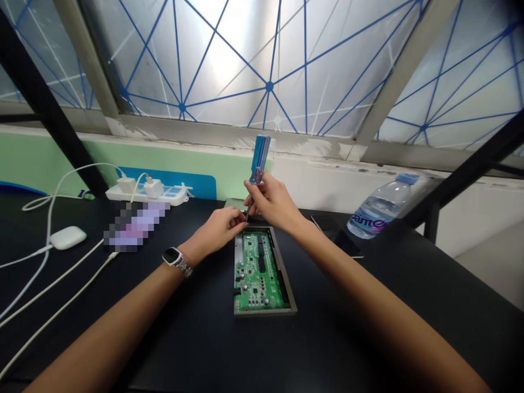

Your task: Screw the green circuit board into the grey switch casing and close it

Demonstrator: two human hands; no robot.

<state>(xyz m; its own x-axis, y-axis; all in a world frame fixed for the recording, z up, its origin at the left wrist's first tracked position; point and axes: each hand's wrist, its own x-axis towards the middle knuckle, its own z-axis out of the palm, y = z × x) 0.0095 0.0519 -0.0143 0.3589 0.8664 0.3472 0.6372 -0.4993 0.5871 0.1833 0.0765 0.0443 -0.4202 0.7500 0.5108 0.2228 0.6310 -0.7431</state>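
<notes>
Blue, clear-handled screwdriver (260,159) with a slim metal shaft tilts slightly in the firm grip of the right hand (270,200), aimed down at the far end of the green rectangular circuit board (254,273) in its grey metal casing (266,314). Board and casing run lengthwise front to back; the left hand (223,225), fingers curled, is nearer the far-left corner, whether pinching anything I cannot tell

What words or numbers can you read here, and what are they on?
"ante": on the label of the plastic bottle; other letters unclear.
Circuit board: white marks, too small to read.
Power strip: any print is too small.
Watch: no numbers readable.
</notes>
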